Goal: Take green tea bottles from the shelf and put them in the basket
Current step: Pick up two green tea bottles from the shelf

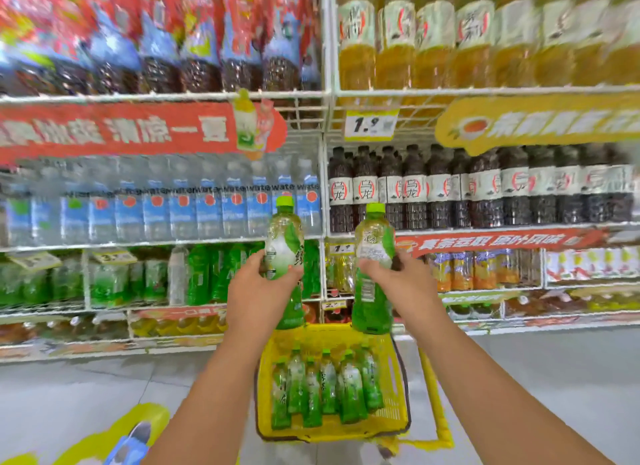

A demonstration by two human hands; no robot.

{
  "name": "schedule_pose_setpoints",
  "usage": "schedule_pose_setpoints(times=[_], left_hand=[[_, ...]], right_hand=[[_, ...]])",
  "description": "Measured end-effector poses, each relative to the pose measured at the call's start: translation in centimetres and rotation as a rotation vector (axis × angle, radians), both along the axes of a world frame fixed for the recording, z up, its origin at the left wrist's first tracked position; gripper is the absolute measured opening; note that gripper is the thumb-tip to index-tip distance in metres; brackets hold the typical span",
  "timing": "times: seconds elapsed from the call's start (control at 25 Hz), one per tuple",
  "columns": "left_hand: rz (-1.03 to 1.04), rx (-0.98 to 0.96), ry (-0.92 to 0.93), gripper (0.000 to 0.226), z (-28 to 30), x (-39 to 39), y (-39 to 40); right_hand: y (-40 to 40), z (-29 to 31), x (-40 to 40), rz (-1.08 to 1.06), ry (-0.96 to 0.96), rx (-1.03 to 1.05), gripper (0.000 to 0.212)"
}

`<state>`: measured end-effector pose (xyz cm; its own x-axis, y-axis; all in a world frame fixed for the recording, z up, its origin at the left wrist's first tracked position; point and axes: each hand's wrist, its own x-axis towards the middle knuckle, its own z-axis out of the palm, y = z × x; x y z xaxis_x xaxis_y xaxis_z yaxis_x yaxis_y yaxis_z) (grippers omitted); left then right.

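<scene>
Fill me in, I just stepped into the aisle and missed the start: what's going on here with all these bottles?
A person is stocking a basket with green tea. The left hand grips one green tea bottle and the right hand grips another, both upright in front of the drinks shelf, above the yellow basket on the floor. About six green tea bottles already lie in it. The two held ones are not yet in.

Both hands (258, 284) (403, 284) raised, fingers curled in grips.
</scene>
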<state>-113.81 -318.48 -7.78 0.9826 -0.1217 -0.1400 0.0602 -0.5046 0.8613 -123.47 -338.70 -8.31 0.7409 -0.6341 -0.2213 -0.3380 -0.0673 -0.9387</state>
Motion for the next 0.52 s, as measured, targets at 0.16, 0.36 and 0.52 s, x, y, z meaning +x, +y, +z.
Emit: schedule_pose_setpoints(times=[0.16,0.36,0.52], left_hand=[[0.034,-0.095,-0.117,0.083,6.4,0.8,1.1],[0.029,-0.194,-0.152,0.063,11.9,1.4,2.0],[0.068,-0.249,-0.185,0.057,15.0,1.0,1.4]], right_hand=[[1.2,6.9,0.6,0.040,-0.075,-0.058,0.018],[1.7,13.1,1.6,0.080,-0.149,-0.131,0.025],[0.7,15.3,2.3,0.145,-0.214,-0.160,0.032]])
